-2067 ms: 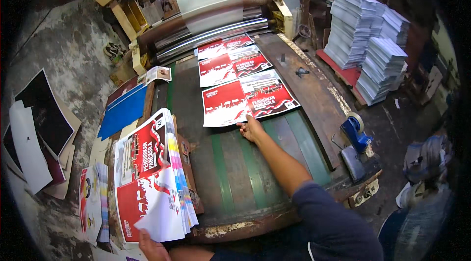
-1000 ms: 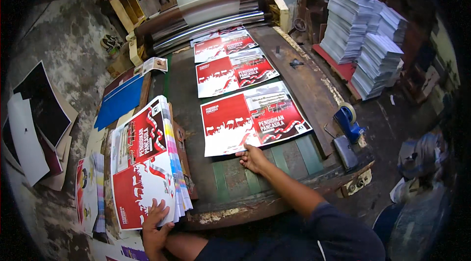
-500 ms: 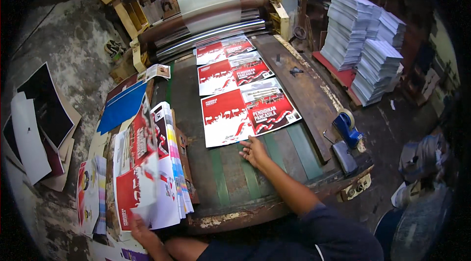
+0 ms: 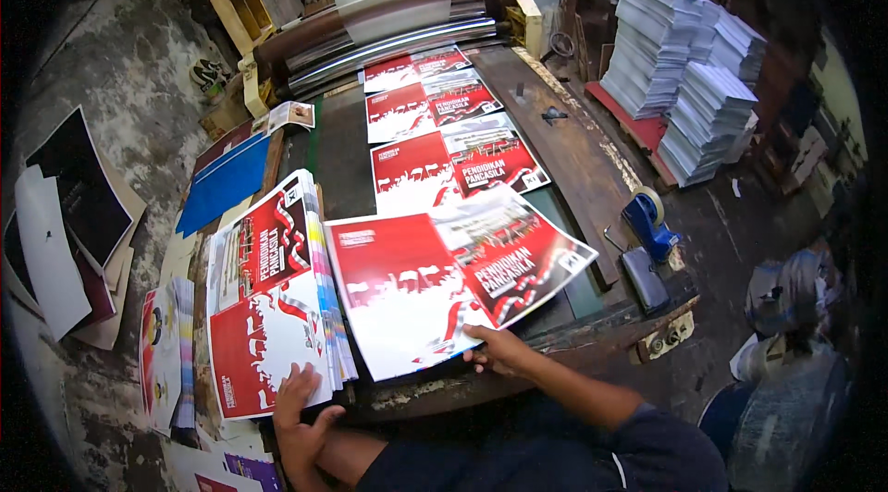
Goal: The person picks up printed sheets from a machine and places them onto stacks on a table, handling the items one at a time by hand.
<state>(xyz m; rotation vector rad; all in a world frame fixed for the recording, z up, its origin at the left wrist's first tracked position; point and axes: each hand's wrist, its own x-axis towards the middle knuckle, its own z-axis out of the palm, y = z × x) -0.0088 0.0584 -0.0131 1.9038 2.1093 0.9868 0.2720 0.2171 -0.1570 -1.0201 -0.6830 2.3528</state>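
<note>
My right hand [image 4: 499,350] pinches the lower edge of a red and white printed cover sheet [image 4: 398,275], which is slightly blurred. This sheet tilts over the near part of the machine's feed table [image 4: 583,293] and overlaps the closest of several matching sheets [image 4: 412,168] laid in a line up to the rollers [image 4: 398,50]. At the left, a stack of printed covers [image 4: 264,307] with colour-striped edges lies turned sideways. My left hand [image 4: 301,418] rests at the stack's lower edge, its fingers apart and holding nothing.
A blue tape dispenser [image 4: 652,224] and a dark grey block [image 4: 645,279] sit at the table's right edge. Tall paper stacks [image 4: 652,48] stand on a red pallet beyond. Far left are loose black and white sheets [image 4: 79,205]; a blue sheet [image 4: 222,187] lies behind the cover stack.
A cover sheet has gone from the left stack, where my left hand was lifting it, to my right hand over the table. My left hand has let go. The laid sheets sit closer to the rollers.
</note>
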